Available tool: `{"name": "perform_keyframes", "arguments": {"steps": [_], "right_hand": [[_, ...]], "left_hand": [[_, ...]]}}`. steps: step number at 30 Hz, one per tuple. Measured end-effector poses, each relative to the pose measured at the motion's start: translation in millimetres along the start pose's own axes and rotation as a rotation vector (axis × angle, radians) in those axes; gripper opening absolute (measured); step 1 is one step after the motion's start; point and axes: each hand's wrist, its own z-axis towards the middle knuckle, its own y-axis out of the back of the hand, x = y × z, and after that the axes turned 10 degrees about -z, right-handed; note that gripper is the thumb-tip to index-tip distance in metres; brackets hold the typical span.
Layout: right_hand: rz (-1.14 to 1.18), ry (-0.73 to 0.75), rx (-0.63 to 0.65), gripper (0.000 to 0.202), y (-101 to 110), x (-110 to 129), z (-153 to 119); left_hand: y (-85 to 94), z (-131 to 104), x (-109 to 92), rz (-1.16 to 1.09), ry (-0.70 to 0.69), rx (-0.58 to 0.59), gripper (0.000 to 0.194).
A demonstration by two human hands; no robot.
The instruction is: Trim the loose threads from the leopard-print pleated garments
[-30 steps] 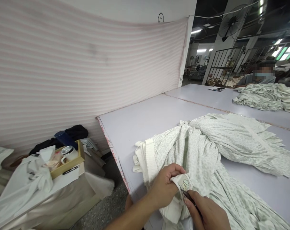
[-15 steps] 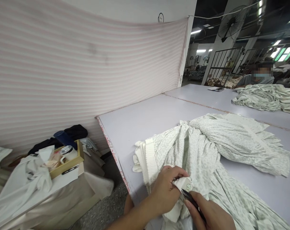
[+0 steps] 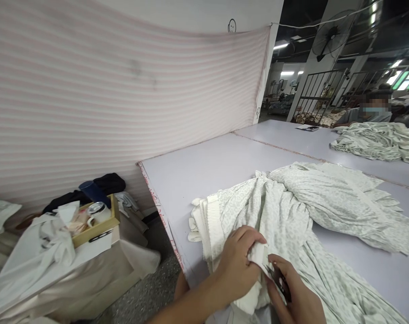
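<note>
The white flap (image 3: 257, 254) has tilted over creased, green-patterned cloth (image 3: 281, 218).

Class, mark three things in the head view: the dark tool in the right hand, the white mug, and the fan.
Dark tool (image 3: 283, 285): head view, on its dark body.
White mug (image 3: 102, 216): head view, on its side.
Fan (image 3: 332, 33): head view, on its hub.
</note>
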Motion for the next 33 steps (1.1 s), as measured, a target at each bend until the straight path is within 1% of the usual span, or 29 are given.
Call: {"name": "perform_keyframes", "arguments": {"steps": [1,2,4,5,7,8,9,11,13,14,15,16,18,19,20,22,23,24,26,27,29,31,33], "right_hand": [[0.105,-0.06,0.035,0.03,0,-2,2],[0.222,-0.122,0.061,0.027,2,-4,5],[0.434,-0.284,0.083,0.027,11,-8,14],[0.51,-0.381,0.082,0.031,16,-11,18],[0.587,-0.547,0.075,0.037,25,-15,26],[0.604,-0.594,0.073,0.04,28,-16,29],[0.613,-0.616,0.073,0.041,30,-18,30],[0.613,-0.619,0.073,0.042,31,-19,31],[0.618,-0.621,0.077,0.041,29,-19,30],[0.623,-0.622,0.08,0.041,28,-18,29],[0.63,-0.621,0.084,0.04,27,-17,29],[0.636,-0.62,0.087,0.039,26,-16,29],[0.646,-0.611,0.091,0.038,25,-12,30],[0.647,-0.604,0.093,0.037,24,-10,30],[0.645,-0.595,0.094,0.036,24,-9,31],[0.633,-0.576,0.093,0.035,24,-7,33],[0.623,-0.569,0.09,0.035,24,-7,33],[0.609,-0.564,0.085,0.035,24,-8,34],[0.568,-0.56,0.068,0.035,26,-12,35],[0.543,-0.56,0.055,0.034,28,-15,34],[0.467,-0.572,0.022,0.03,34,-19,31],[0.336,-0.517,-0.02,0.027,42,-18,24],[0.251,-0.399,-0.031,0.025,49,-8,13]], "left_hand": [[1.8,3,1,0.033,-0.053,0.017,0.045],[4.1,7,2,0.062,-0.076,0.054,0.039],[9.3,17,6,0.097,-0.028,0.166,0.027],[11.8,22,7,0.103,0.013,0.223,0.025],[16.3,28,7,0.092,0.072,0.319,0.024],[18.3,28,5,0.085,0.09,0.337,0.022],[20.6,27,2,0.087,0.108,0.333,0.022],[26.5,17,-8,0.127,0.109,0.254,0.028],[34.7,0,-19,0.201,0.034,0.167,0.028],[39.1,-10,-23,0.238,-0.022,0.178,0.028],[43.0,-20,-25,0.275,-0.073,0.232,0.03],[45.9,-29,-25,0.316,-0.113,0.315,0.033],[46.9,-43,-18,0.432,-0.157,0.498,0.047],[44.7,-47,-11,0.509,-0.161,0.551,0.056],[41.0,-49,-4,0.587,-0.155,0.566,0.063],[30.9,-47,11,0.679,-0.14,0.52,0.066],[25.5,-44,17,0.667,-0.13,0.478,0.062],[20.3,-41,22,0.612,-0.119,0.425,0.053],[11.3,-38,29,0.394,-0.084,0.287,0.035],[7.3,-39,32,0.256,-0.055,0.204,0.029],[0.0,-46,37,-0.001,0.011,0.053,0.025],[-7.1,-54,42,-0.187,0.054,-0.031,0.027],[-13.7,-61,45,-0.299,0.067,-0.059,0.025]]}}
